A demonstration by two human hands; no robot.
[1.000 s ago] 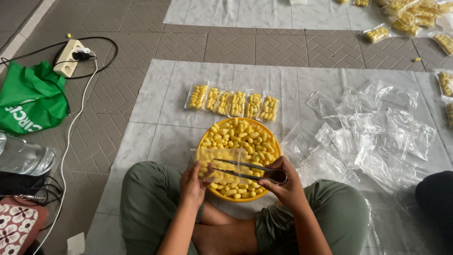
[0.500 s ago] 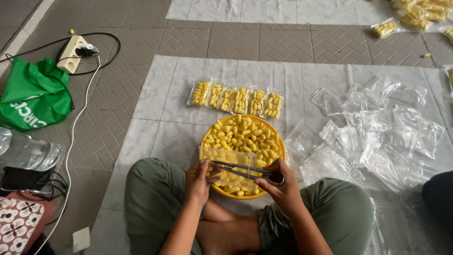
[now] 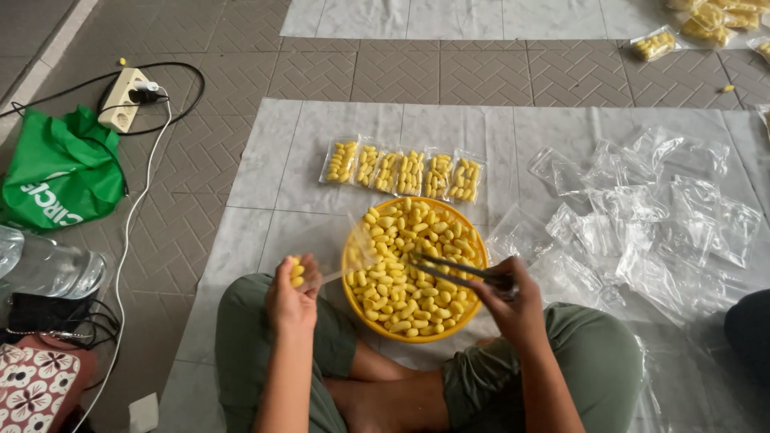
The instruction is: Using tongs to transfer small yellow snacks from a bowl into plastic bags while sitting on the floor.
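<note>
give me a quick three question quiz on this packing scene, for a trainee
1. True or false: the right hand holds tongs over the orange bowl.
2. How many filled packets lie in the row beyond the bowl?
3. The left hand holds: A) a yellow piece and a clear bag, B) a bottle, C) a cable.

Key: 1 true; 2 six; 3 A.

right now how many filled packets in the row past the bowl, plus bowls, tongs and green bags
filled packets in the row: 6
yellow bowl: 1
metal tongs, held in the right hand: 1
green bag: 1
total: 9
</note>
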